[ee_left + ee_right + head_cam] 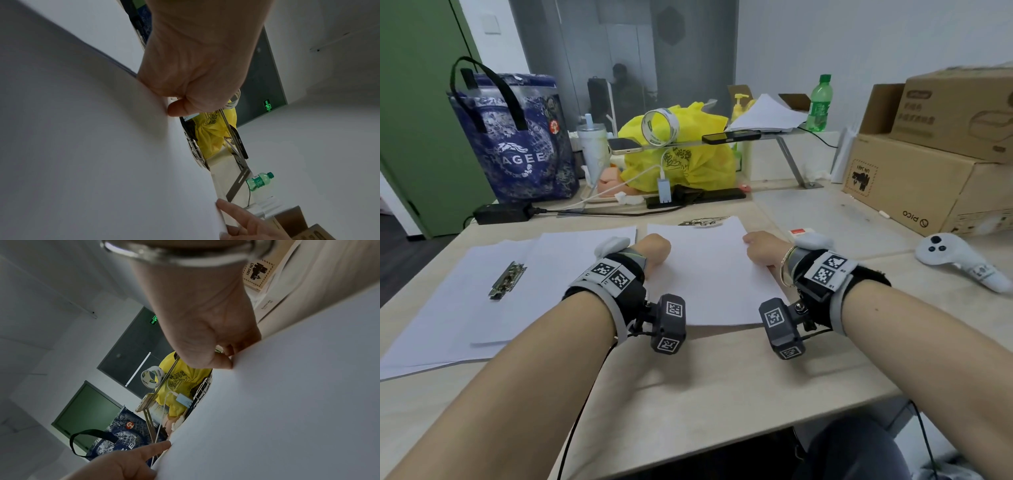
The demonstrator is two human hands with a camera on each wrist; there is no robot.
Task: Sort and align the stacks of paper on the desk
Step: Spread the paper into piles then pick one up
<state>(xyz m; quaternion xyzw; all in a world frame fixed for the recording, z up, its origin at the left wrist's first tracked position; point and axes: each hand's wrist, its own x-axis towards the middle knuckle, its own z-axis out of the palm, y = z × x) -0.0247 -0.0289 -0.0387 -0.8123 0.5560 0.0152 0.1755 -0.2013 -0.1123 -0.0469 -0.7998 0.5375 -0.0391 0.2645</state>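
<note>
Yellow bag (pixel 681 154), green bottle (pixel 819 104), perhaps tape (pixel 659 126).

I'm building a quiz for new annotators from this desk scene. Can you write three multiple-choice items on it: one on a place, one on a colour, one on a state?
1. Where does the binder clip lie?
A. on the papers at the left of the desk
B. on the cardboard box
C. on the shelf

2. What colour is the cap of the bottle on the shelf?
A. red
B. green
C. black

3. What are the two hands doing?
A. resting flat on bare desk
B. each gripping a side edge of the same paper stack
C. holding the white controller

Answers:
1. A: the binder clip rests on the left papers.
2. B: the bottle has a green cap.
3. B: the left hand and right hand grip opposite edges of the paper stack; the white controller lies untouched.
</note>
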